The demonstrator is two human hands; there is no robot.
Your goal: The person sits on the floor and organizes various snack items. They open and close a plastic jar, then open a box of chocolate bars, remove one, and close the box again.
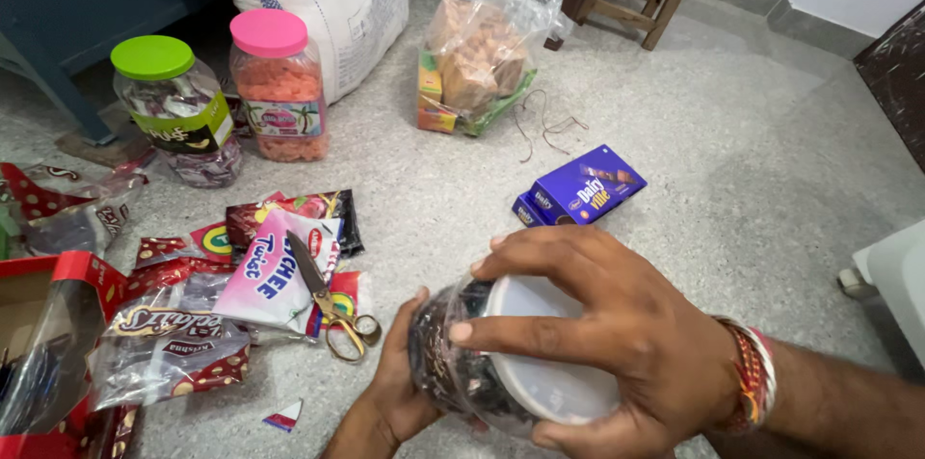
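A clear plastic jar [453,363] full of dark wrapped sweets lies tilted low in the middle of the head view. My left hand [390,392] cups its body from below and the left. My right hand [617,343] is spread over its white lid [540,353], fingers wrapped around the rim. A red and white bangle sits on my right wrist.
Scissors [328,300] lie on a pile of sweet packets [270,266] to the left. Behind stand a green-lidded jar [178,107] and a pink-lidded jar [279,83]. A purple box [578,189], a clear bag of snacks [477,50], a white sack and a wooden stool lie further back.
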